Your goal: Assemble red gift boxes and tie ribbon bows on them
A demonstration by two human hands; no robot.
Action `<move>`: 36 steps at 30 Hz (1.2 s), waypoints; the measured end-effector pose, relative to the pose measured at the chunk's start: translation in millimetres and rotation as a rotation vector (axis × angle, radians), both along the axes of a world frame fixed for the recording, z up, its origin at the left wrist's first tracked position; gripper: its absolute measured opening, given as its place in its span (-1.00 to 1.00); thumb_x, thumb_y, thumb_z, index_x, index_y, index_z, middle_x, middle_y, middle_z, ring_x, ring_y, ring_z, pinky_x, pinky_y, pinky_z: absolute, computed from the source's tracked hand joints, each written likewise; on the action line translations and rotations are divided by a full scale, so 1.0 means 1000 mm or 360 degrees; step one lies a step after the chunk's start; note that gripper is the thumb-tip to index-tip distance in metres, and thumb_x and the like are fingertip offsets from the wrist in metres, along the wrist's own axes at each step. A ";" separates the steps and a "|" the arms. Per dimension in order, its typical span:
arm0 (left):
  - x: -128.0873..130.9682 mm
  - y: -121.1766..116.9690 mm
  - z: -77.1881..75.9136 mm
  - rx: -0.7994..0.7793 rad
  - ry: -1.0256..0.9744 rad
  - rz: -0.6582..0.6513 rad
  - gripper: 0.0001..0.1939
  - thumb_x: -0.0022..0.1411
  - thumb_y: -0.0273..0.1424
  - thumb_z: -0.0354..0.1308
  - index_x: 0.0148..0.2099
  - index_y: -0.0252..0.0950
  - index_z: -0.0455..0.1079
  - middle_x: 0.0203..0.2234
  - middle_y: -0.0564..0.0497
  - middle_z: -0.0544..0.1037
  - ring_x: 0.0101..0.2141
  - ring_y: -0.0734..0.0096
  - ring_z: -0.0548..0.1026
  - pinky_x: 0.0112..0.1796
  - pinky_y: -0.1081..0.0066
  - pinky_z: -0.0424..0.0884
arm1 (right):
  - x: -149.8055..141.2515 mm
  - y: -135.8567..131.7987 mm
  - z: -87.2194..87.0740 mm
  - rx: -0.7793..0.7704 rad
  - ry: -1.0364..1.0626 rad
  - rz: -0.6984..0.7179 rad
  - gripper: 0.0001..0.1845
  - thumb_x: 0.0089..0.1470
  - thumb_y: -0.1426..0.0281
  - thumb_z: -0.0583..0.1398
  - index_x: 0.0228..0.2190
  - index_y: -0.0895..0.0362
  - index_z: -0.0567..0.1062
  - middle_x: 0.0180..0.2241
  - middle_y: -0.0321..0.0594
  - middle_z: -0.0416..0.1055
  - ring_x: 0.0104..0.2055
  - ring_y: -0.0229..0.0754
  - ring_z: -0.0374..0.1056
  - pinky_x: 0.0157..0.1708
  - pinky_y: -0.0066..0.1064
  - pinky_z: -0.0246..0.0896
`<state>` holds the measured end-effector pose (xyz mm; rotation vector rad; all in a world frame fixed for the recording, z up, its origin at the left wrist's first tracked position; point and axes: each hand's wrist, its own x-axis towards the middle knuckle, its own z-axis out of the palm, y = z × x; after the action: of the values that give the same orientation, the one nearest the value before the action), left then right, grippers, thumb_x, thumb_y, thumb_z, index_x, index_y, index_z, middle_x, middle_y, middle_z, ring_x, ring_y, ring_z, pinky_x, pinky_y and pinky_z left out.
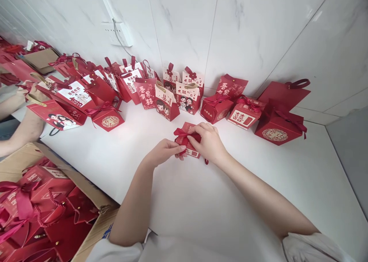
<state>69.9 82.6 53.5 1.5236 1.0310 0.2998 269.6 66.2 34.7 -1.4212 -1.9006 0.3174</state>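
Note:
A small red gift box (193, 153) with a white label on its front sits on the white table before me. Across its top runs a red ribbon (181, 132) tied in a bow. My left hand (166, 151) is closed at the box's left side, its thumb and fingers pinching a ribbon end. From the right, my right hand (207, 141) reaches over the box, with thumb and fingers pinched on the bow. The fingers partly cover the bow and the box's top.
Several red and white gift boxes (188, 97) line the wall. A large red box (276, 129) stands at the right. At lower left is a cardboard carton (86, 193) full of red boxes. Another person's forearm (23, 127) rests at far left. A wall socket (116, 34) has a cable.

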 end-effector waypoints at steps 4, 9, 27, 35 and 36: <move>-0.003 0.002 0.001 0.0026 0.0008 -0.0050 -0.60 0.24 -0.08 0.14 -0.39 -0.30 0.56 -0.43 -0.04 0.58 -0.33 0.36 0.47 -0.17 0.40 0.34 | 0.002 0.000 -0.005 0.0038 -0.0065 -0.0022 -0.95 0.16 0.45 0.19 -0.32 0.09 0.49 -0.27 -0.21 0.44 -0.15 -0.06 0.32 -0.10 -0.19 0.13; -0.006 0.004 0.002 0.0056 0.0051 -0.0110 -0.58 0.25 -0.08 0.14 -0.43 -0.31 0.53 -0.48 -0.03 0.55 -0.37 0.38 0.47 -0.22 0.41 0.34 | 0.005 0.002 -0.006 0.0017 -0.0076 0.0003 -0.95 0.13 0.46 0.20 -0.37 0.09 0.48 -0.31 -0.24 0.43 -0.19 -0.09 0.33 -0.14 -0.24 0.12; -0.016 0.013 -0.007 0.0774 -0.0011 0.0599 -0.69 0.27 -0.20 0.12 0.02 -0.17 0.35 -0.10 -0.02 0.48 -0.15 0.35 0.44 -0.17 0.37 0.37 | 0.062 0.006 0.035 -0.0299 0.0408 0.0120 -0.71 0.32 0.19 0.04 -0.21 0.08 0.47 -0.22 -0.20 0.50 -0.19 -0.15 0.40 -0.16 -0.32 0.23; 0.001 0.009 -0.014 0.0835 -0.0132 0.0301 -0.79 0.27 -0.27 0.11 -0.10 -0.24 0.43 -0.16 -0.06 0.47 -0.23 0.37 0.48 -0.24 0.40 0.44 | 0.067 0.016 0.020 -0.1082 0.0627 0.0260 -0.58 0.18 0.00 0.18 -0.39 0.11 0.35 -0.48 -0.23 0.52 -0.48 -0.19 0.44 -0.36 -0.36 0.27; 0.001 0.009 -0.014 0.0806 -0.0117 0.0335 -0.80 0.26 -0.25 0.13 -0.16 -0.26 0.41 -0.21 -0.04 0.47 -0.30 0.41 0.47 -0.29 0.42 0.43 | 0.064 0.016 0.018 -0.1086 0.0618 0.0208 -0.53 0.15 -0.04 0.18 -0.43 0.12 0.35 -0.50 -0.21 0.51 -0.52 -0.19 0.43 -0.38 -0.35 0.27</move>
<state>70.5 91.5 39.6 1.8348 1.1103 0.8076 334.1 82.6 53.0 -1.4989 -1.6219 1.3027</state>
